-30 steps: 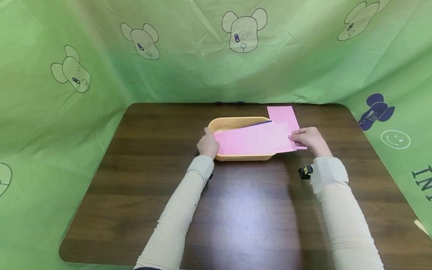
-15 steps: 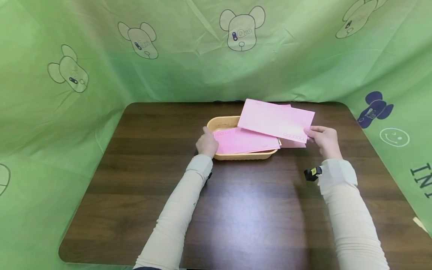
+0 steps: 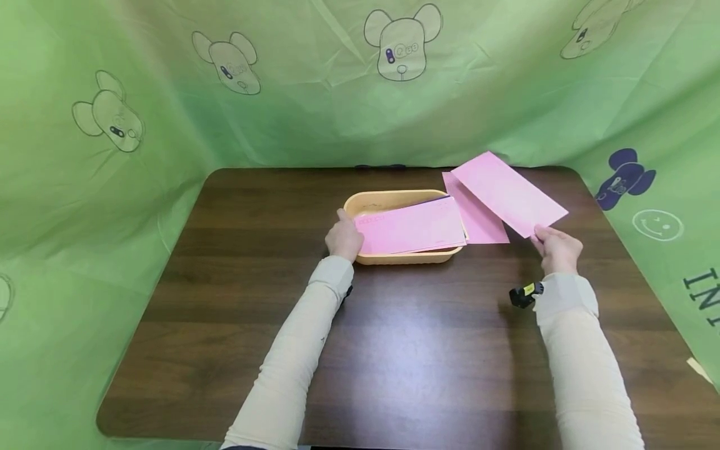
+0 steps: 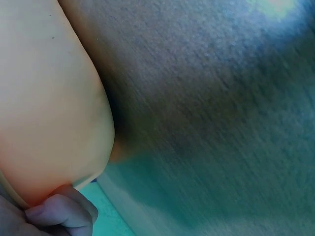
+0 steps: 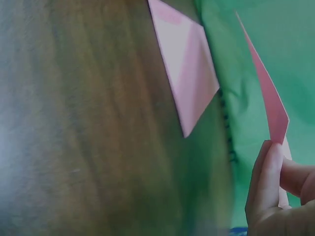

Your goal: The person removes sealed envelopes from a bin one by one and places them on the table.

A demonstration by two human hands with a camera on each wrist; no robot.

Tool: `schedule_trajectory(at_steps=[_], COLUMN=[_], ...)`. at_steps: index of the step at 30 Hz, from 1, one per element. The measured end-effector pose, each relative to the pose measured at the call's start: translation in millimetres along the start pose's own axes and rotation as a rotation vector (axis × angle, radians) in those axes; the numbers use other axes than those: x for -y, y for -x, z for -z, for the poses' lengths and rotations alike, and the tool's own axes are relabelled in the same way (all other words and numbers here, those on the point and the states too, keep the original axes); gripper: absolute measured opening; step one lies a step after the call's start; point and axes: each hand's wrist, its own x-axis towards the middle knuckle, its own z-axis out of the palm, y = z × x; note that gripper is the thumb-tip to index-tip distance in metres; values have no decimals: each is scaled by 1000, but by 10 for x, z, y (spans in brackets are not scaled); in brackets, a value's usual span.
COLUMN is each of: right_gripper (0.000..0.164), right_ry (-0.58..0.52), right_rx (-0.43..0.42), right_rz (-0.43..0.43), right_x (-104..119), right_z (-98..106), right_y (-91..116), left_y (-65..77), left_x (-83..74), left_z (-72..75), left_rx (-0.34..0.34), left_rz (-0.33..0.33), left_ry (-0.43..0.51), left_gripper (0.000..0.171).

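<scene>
A yellow-orange plastic basket [image 3: 405, 259] stands on the table with several pink envelopes [image 3: 410, 228] lying in it, their right ends resting over its rim. My left hand [image 3: 344, 237] holds the basket's left end; in the left wrist view its fingers [image 4: 69, 211] bend over the rim. My right hand [image 3: 558, 249] pinches one pink envelope [image 3: 509, 194] by its near corner, raised over the table right of the basket. In the right wrist view this envelope [image 5: 270, 98] appears nearly edge-on between thumb and fingers. Partly beneath it, another pink envelope [image 3: 478, 215] lies flat on the table.
A dark blue edge [image 3: 430, 200] shows behind the envelopes in the basket. The brown wooden table [image 3: 225, 300] has rounded corners. A green printed curtain [image 3: 315, 100] hangs close behind its far edge and along both sides.
My right hand has lifted a pink envelope off those in the basket and carried it right, turning it above the one on the table. My left hand stays on the basket.
</scene>
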Motion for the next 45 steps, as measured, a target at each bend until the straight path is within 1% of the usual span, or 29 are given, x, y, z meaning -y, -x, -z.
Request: schedule_trajectory(at_steps=[3,5,8,10,12,15,18,22,24,26,30,31,34,37,41,45], right_gripper=[33,33,27,21,18,21,24,29,32,36,41,40,36,32,24,22], right_ry=[-69,-124,-200,-222,-232,-236,-235,-155,-77,22,194,219,258,284,331,411], right_rx=[-52,-86,-133,-162,-189,-231,-230,-178,-145,-124,-134,-137,-142,-153,-177,-187], right_rz=[-58,-71,-75,-76,-76,-77,-67,-43,-27,-6,49,62,101,119,115,105], right_x=[-37,-52,-66,-78,-94,-117,-141,-156,-158,-163,-172,-179,-201,-216,-206,-192], right_z=[51,84,134,157,175,193,196,179,159,134,91,81,62,53,57,70], right_y=[-57,-88,-123,-144,-163,-183,-196,-187,-177,-163,-140,-140,-154,-185,-200,-191], left_y=[1,6,10,14,15,18,17,16,15,12,-1,-3,-13,-17,-8,5], left_x=[17,19,9,-2,-13,-29,-31,-35,-36,-36,-45,-41,-31,-26,-36,-50], left_z=[10,16,18,19,16,16,13,12,13,13,9,10,12,16,18,17], left_rx=[-5,-4,2,5,7,10,12,17,22,26,24,23,18,19,30,35], left_rz=[12,12,2,2,5,8,14,21,24,28,31,34,37,38,30,30], left_ry=[-9,-6,-3,-3,-6,-10,-14,-13,-6,1,8,8,14,18,11,6], left_gripper=[56,55,55,56,56,56,57,57,58,58,57,57,55,55,56,55])
